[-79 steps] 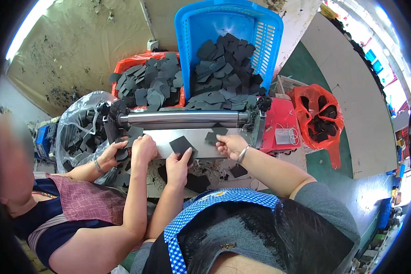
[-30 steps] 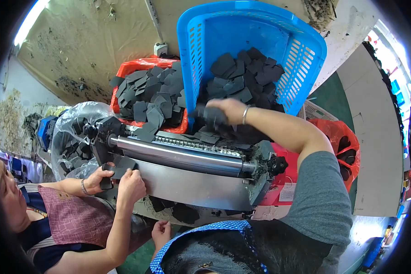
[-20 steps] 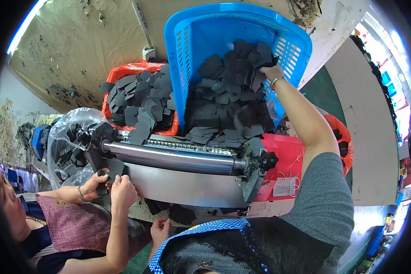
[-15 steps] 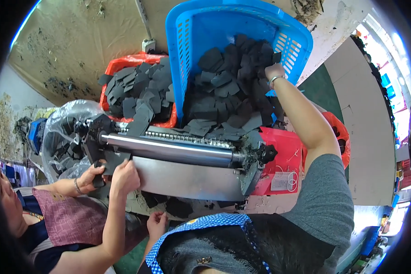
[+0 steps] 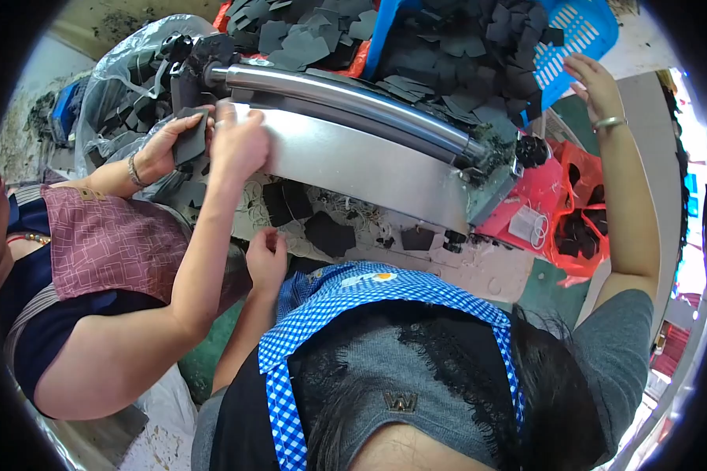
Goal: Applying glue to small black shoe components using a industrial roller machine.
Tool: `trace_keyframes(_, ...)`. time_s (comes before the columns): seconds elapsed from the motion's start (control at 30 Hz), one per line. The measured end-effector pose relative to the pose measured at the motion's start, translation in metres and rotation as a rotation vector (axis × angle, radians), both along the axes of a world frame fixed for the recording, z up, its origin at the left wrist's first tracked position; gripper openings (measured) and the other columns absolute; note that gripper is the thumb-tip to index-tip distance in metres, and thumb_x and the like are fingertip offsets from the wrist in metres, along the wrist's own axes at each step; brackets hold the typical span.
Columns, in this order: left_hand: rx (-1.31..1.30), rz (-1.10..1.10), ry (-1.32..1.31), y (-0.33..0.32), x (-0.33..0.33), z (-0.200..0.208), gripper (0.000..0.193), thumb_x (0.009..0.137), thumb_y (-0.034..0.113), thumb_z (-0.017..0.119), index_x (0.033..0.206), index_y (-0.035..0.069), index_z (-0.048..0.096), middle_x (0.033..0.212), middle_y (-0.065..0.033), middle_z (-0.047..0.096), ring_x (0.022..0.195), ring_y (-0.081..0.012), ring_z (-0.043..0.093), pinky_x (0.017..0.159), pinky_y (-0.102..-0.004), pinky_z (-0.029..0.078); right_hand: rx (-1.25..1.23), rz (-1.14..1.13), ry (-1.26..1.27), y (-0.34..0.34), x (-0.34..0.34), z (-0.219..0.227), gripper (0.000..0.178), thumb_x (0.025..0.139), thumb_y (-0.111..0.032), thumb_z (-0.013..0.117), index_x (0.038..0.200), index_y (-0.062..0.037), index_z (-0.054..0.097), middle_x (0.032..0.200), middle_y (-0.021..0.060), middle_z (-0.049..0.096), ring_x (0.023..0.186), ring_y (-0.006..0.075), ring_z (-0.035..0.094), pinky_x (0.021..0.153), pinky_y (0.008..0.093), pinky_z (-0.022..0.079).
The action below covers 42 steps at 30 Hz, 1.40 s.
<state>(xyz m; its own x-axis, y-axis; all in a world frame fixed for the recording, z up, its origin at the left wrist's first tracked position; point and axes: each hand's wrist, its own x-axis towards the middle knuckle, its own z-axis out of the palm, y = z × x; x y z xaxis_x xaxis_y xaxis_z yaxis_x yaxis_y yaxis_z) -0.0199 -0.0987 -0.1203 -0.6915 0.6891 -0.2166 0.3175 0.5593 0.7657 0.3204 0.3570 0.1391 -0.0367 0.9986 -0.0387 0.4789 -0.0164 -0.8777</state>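
Observation:
My right hand [image 5: 595, 85] is raised at the upper right, beside the blue basket [image 5: 567, 72]. Its fingers are apart and I see nothing in them. Inside the basket lies a heap of dark grey sheet pieces [image 5: 471, 49]. My left hand [image 5: 267, 257] hangs low near the front of a machine with a steel roller [image 5: 346, 98]. Its fingers curl loosely with the thumb apart, and it holds nothing visible. Closest to it are loose dark pieces [image 5: 328, 234] below the machine's steel plate [image 5: 353, 163].
At the left, a co-worker's hand [image 5: 161, 147] holds a dark piece [image 5: 191, 140]; their other hand [image 5: 239, 143] is at the plate's left end. Red bags, one at the right [image 5: 581, 224], and a clear bag [image 5: 102, 94] hold dark pieces. A black knob [image 5: 532, 151] juts from the machine.
The view has tilted down, so basket and machine appear higher. My right hand has come out of the basket, away from the pieces, and its fingers have spread. My left hand stays low.

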Motion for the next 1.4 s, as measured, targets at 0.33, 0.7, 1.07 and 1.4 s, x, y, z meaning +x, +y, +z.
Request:
trace_keyframes(0.33,0.095,-0.596,0.486,0.026,0.034,0.028,0.053,0.07,0.035,0.066,0.106,0.003,0.046,0.101,-0.0175,0.049,0.094,-0.0354,0.048,0.077,-0.0443,0.04,0.125,-0.176,0.09,-0.151,0.059,-0.019,0.021,0.081,-0.015,0.061,0.095,0.0001,0.057,0.086,0.0056,0.062,0.075,0.0101,0.058,0.065,0.0205,0.044)
trace_keyframes(0.7,-0.377,-0.611,0.333,0.043,0.049,-0.015,0.09,0.061,0.049,0.072,0.124,-0.002,0.033,0.115,-0.0226,0.045,0.106,-0.0377,0.046,0.087,-0.0438,0.041,-0.281,0.012,0.437,-0.311,-0.033,-0.095,0.016,0.083,-0.008,0.057,0.097,-0.0012,0.052,0.086,0.0062,0.061,0.072,0.0095,0.06,0.06,0.0192,0.046)
trace_keyframes(1.07,-0.094,-0.605,0.175,0.022,0.044,-0.045,0.092,0.05,0.041,0.079,0.121,0.0,0.037,0.116,-0.023,0.046,0.109,-0.0382,0.044,0.091,-0.0422,0.037,-0.408,0.32,0.284,-0.342,-0.077,-0.118,0.019,0.08,-0.007,0.06,0.095,0.0009,0.052,0.082,0.0048,0.059,0.07,0.0094,0.059,0.062,0.0214,0.048)
trace_keyframes(1.4,-0.239,-0.718,0.302,0.028,0.043,-0.024,0.084,0.054,0.04,0.078,0.115,-0.002,0.039,0.123,-0.0206,0.04,0.113,-0.0348,0.04,0.094,-0.0412,0.035,-0.597,0.345,0.107,-0.356,-0.078,-0.165,0.02,0.079,-0.013,0.062,0.092,0.0006,0.054,0.078,0.0044,0.059,0.068,0.0097,0.06,0.06,0.0221,0.048)
